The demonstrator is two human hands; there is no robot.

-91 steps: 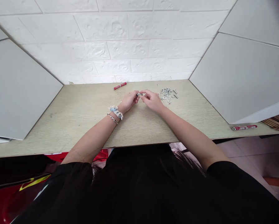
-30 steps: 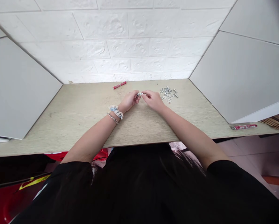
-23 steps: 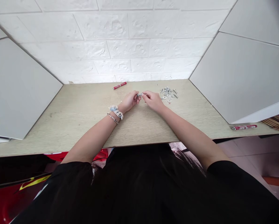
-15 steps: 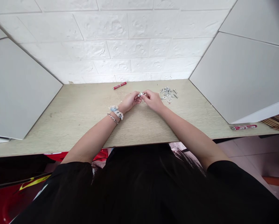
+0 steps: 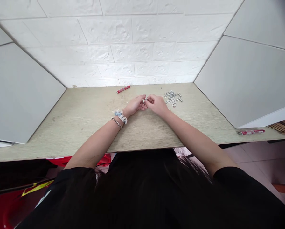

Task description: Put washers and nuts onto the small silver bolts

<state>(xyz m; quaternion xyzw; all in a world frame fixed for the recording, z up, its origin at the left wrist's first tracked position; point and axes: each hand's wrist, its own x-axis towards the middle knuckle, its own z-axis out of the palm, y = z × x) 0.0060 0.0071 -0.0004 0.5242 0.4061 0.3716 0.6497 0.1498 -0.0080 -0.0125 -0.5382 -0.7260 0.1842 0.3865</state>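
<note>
Head view: a person's bare right hand (image 5: 158, 104) is pinching a small silver metal fastener (image 5: 145, 100) between thumb and fingertips; its exact shape is too small to tell. The fastener is sitting between the two hands, above the pale wood-grain table (image 5: 85, 127). The bare left hand (image 5: 135, 106) is meeting the right one from the other side, its lower fingers stretching out loosely under the piece; cannot tell whether its own grip is pressing on the metal or just resting beside it.

The left wrist is wearing a light-blue and white fabric scrunchie (image 5: 121, 117) and, just below it toward the elbow, a silver chain bracelet (image 5: 117, 122).

A loose pile of silver metal bolts, nuts and washers (image 5: 171, 94) is lying just beyond the right hand, off to its right. A red cylindrical stick with a pale band (image 5: 123, 89) is lying near the white brick-patterned wall (image 5: 121, 51). A second red-and-white cylindrical stick (image 5: 251, 132) is resting at the table's right front edge, near a bundle of thin brown strips (image 5: 284, 127). Plain grey-white panels (image 5: 245, 79) are flanking both sides.
</note>
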